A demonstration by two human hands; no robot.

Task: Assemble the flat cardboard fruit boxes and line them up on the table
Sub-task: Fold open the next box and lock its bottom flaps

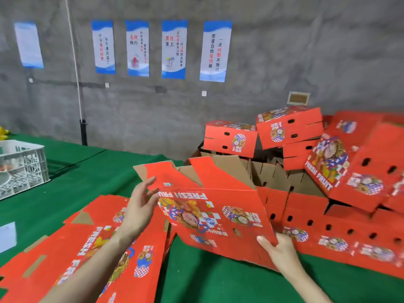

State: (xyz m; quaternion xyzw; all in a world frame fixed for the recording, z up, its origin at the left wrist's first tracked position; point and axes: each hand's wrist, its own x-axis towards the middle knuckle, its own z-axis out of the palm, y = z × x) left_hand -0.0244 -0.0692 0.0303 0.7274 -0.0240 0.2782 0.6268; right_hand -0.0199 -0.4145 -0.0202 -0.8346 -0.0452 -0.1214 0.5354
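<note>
Flat box (215, 217) tilted over counter (196, 281) | right hand (278, 250) fingers pinch its near corner | left hand (140, 206) fingers spread, holding nothing | advice — square the sides before folding flaps

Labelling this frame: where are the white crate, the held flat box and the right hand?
white crate (27, 170): head view, side wall.
held flat box (209, 215): head view, printed panel.
right hand (278, 248): head view, back of hand.

White plastic crate (24, 169) at left, five blue-white posters (137, 49) (Chinese txt) on grey wall (306, 51), white cord (75, 62) hanging
</note>
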